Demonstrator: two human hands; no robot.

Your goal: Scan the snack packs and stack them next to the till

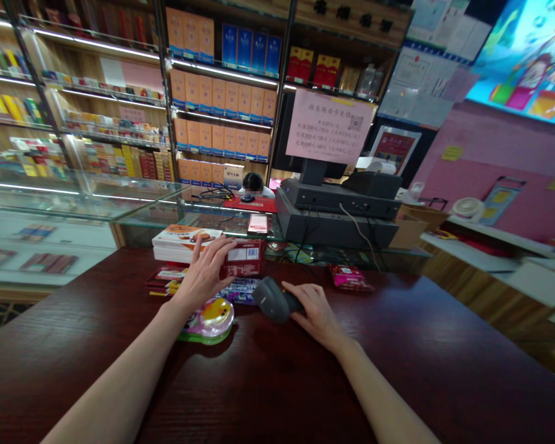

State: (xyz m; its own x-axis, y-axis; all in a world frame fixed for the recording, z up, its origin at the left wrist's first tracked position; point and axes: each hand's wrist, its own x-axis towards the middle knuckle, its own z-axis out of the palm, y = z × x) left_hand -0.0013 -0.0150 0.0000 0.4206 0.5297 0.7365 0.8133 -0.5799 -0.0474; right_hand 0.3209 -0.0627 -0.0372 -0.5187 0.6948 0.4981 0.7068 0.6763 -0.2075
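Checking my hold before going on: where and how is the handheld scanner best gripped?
The handheld scanner is probably best gripped by its narrow handle, from the right: the handle points right, where the right hand holds it, and the bulkier head sits left, uncovered.

Around the scanner (271,300), the table (254,394) gives a bare lane at six o'clock, between the forearms (129,370). The right hand (318,313) blocks three, a toy pack (216,319) eight, the left hand (204,271) ten, a red box (246,259) eleven. Farther off, a cash drawer (337,223) walls off one.
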